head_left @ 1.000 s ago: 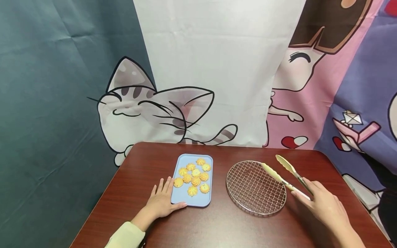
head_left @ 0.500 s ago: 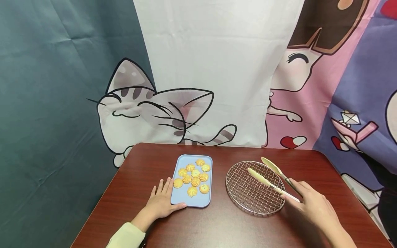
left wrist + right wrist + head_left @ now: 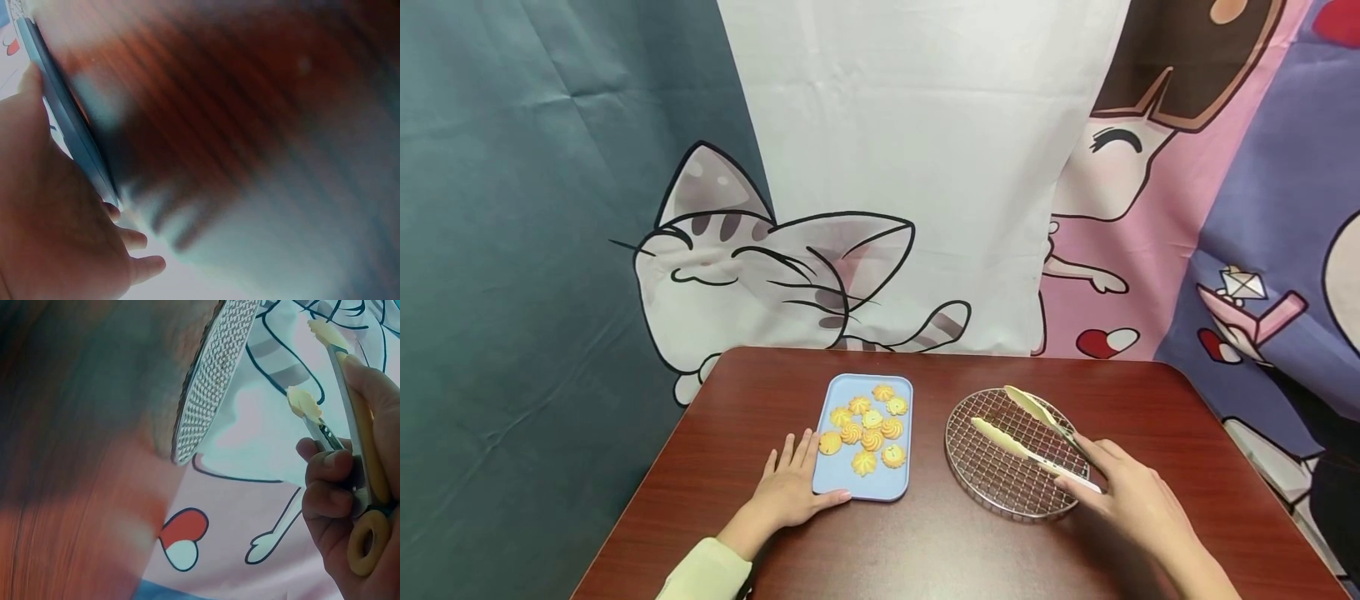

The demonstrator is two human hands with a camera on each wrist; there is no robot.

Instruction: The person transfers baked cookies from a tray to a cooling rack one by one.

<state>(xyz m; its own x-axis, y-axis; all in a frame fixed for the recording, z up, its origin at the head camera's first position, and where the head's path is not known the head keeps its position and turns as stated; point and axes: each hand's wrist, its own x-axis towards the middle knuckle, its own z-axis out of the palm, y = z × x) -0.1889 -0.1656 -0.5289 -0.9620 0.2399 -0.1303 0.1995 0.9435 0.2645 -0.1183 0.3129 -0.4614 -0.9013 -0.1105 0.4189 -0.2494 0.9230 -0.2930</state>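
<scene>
My left hand point(image 3: 792, 492) lies with spread, straight fingers at the left edge of a blue tray point(image 3: 847, 483), its thumb along the near-left corner. Several yellow piped cookies point(image 3: 872, 439) lie on that tray. On the right, my right hand point(image 3: 1131, 496) grips a pair of tongs point(image 3: 1037, 457) with cream tips and metal arms. The tongs' tips are spread apart above a round wire cooling rack point(image 3: 992, 492), with nothing between them. In the right wrist view, fingers curl round the tongs point(image 3: 350, 406), and a ring shows at their handle end.
A dark red-brown table point(image 3: 775, 383) carries the tray and the rack, with a gap of bare wood between the two. Behind its far edge hangs a cloth backdrop point(image 3: 940, 167) printed with a cartoon cat and a figure.
My right hand has moved left with the tongs, bringing their tips from the rack's right side to over its middle. The left hand and tray have stayed put.
</scene>
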